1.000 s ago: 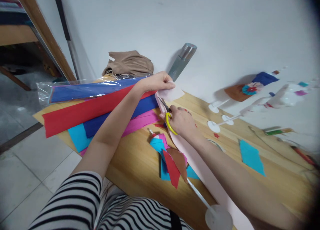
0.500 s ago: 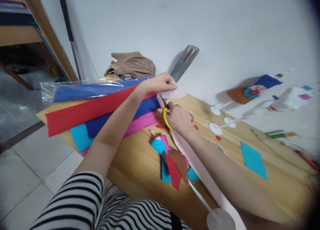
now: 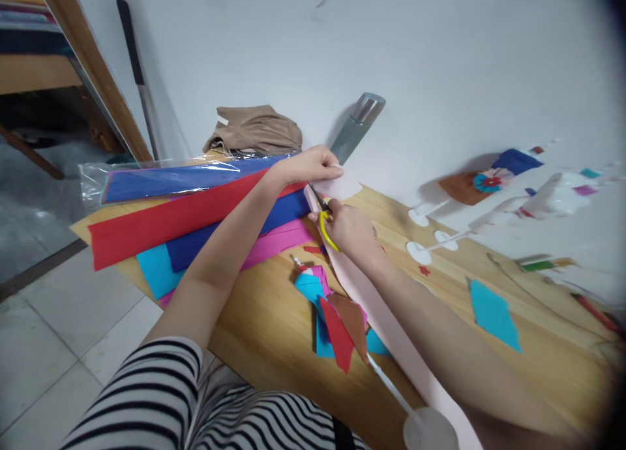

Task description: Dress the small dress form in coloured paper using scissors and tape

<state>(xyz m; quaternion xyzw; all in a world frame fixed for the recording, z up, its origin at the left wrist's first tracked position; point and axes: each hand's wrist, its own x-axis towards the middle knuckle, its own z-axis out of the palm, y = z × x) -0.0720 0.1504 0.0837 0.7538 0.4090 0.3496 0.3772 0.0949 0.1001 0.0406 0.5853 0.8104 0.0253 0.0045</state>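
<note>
My right hand [image 3: 351,228] is closed on scissors [image 3: 323,227] with a yellow handle and dark blades. The blades lie against a long pale pink strip [image 3: 386,319], which runs down under my right forearm to the bottom edge. My left hand [image 3: 315,164] pinches the far end of this pink strip just beyond the blades. Nearest my left forearm are a red strip [image 3: 161,225], a dark blue strip [image 3: 288,210] and a magenta strip [image 3: 274,244]. In front of me a small figure [image 3: 337,306] of turquoise, red and brown pieces lies on a white stand.
On the wooden table [image 3: 264,313] lie a clear-wrapped blue pack [image 3: 186,179], brown cloth [image 3: 259,129] and a turquoise piece [image 3: 495,314]. A grey-green flask [image 3: 359,125] stands by the wall. Decorated figures on white stands [image 3: 469,186] are at the right, near a green-handled tool [image 3: 538,265].
My hands and the scissors have barely moved relative to the pink strip. The whole view has shifted slightly.
</note>
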